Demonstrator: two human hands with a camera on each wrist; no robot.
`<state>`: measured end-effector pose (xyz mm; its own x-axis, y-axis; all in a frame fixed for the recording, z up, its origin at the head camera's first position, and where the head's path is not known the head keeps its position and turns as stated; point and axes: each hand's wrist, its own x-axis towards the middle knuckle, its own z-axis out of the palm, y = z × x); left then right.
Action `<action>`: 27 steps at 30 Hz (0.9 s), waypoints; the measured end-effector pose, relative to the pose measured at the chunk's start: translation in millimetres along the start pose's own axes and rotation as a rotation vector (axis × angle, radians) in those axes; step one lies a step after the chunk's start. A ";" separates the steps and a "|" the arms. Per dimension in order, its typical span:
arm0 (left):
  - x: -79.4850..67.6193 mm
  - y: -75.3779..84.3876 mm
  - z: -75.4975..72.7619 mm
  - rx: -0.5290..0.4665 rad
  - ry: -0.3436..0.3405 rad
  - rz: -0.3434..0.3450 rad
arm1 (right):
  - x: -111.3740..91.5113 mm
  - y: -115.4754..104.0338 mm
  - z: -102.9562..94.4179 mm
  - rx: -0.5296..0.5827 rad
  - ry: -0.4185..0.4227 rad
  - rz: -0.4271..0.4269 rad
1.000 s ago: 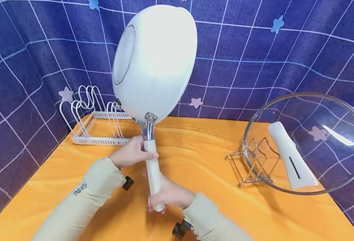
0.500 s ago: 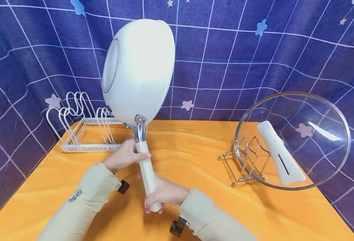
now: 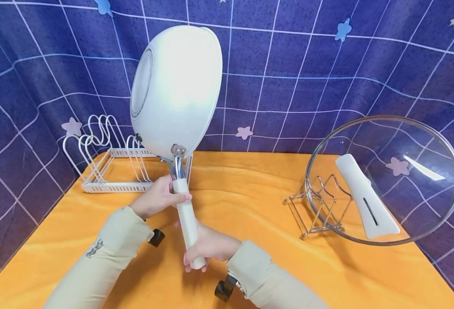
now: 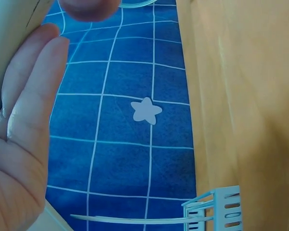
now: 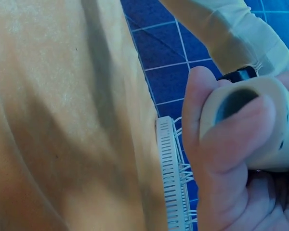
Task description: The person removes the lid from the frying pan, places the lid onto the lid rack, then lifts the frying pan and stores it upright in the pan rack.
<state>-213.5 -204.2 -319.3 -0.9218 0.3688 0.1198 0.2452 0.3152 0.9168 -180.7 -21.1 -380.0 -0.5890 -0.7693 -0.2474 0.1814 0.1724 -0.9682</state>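
A white wok (image 3: 180, 86) is held up in the head view, its rounded underside toward me and its handle (image 3: 187, 219) slanting down. My left hand (image 3: 158, 198) grips the upper part of that handle, close to the metal joint. Lower down, my right hand (image 3: 209, 244) grips the handle's end. In the right wrist view the right thumb lies over the hollow end of the handle (image 5: 274, 159). Behind the wok stands a white dish rack (image 3: 118, 187), partly hidden by the pan and left hand.
On the right, a glass lid (image 3: 429, 206) with a white handle stands upright in a small wire rack (image 3: 319, 208). An orange cloth (image 3: 257, 193) covers the table. A blue gridded curtain (image 3: 288, 77) with stars hangs behind and at both sides.
The head view has shifted slightly, first right, then a little back. The wok appears lower and further left than a second ago. Both hands keep their hold on its handle.
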 end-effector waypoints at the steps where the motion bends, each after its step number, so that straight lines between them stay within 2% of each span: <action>1: 0.2 -0.2 0.1 -0.010 -0.005 -0.004 | 0.2 0.2 0.0 0.004 0.001 0.002; 8: 1.5 -4.4 1.8 -0.066 -0.032 -0.016 | -1.1 1.9 1.5 0.013 0.002 0.016; 17: 3.1 -6.6 1.5 -0.057 -0.039 -0.004 | -1.7 2.4 3.3 0.013 0.021 0.012; 27: 2.7 -11.1 2.1 -0.101 -0.046 0.000 | -1.0 3.5 5.5 0.022 0.024 0.020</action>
<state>-218.0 -204.9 -329.9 -0.9064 0.4094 0.1039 0.2112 0.2264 0.9508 -175.1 -23.1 -382.8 -0.6039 -0.7507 -0.2677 0.2106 0.1736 -0.9620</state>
